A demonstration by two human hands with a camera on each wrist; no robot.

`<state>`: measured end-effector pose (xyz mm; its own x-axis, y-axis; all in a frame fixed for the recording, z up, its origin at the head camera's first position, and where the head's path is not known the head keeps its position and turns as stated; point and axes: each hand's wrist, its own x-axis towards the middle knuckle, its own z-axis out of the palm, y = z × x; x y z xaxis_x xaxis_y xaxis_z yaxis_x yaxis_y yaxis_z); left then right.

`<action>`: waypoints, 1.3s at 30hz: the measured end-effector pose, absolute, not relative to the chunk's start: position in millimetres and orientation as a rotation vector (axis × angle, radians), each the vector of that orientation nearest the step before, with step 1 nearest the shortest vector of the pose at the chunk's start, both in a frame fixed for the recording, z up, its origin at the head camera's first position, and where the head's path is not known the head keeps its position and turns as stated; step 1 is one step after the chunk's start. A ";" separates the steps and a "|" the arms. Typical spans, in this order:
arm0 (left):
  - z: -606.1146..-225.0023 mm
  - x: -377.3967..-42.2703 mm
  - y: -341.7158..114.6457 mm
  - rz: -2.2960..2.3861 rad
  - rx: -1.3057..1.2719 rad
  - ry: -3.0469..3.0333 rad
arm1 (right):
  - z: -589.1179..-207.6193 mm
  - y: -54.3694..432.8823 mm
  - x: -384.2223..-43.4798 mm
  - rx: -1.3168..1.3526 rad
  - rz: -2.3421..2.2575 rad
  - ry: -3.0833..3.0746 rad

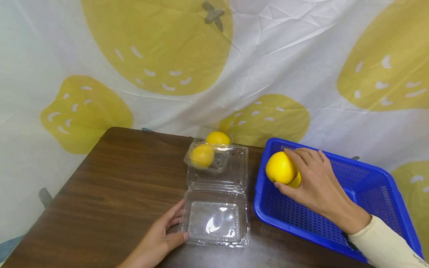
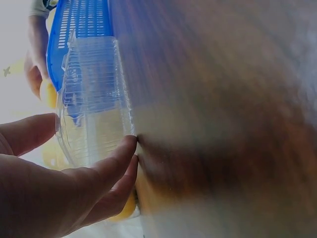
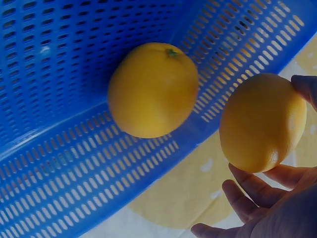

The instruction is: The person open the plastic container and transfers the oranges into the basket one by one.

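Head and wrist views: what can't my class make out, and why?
Head view: most of the fruit in the basket, hidden by the right hand and its held fruit.
Left wrist view: part of a yellow fruit, hidden by the left hand.
Right wrist view: right thumb beyond its tip, cut off by the right edge.

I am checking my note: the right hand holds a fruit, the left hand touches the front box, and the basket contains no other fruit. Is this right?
Not quite: the basket contains another fruit, as the right wrist view shows. The right hand does hold a fruit, and the left hand touches the front box.
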<state>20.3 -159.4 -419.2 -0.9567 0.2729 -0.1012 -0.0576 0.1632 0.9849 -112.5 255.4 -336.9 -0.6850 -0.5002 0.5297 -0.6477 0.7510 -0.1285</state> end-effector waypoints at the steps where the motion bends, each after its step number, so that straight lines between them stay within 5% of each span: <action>1: -419.3 20.5 -159.4 1.867 0.209 2.188 | -337.9 256.6 -112.8 0.867 0.420 -2.482; 39: -420.5 19.6 -157.5 1.854 0.216 2.197 | -357.4 275.6 -103.0 0.883 0.379 -2.544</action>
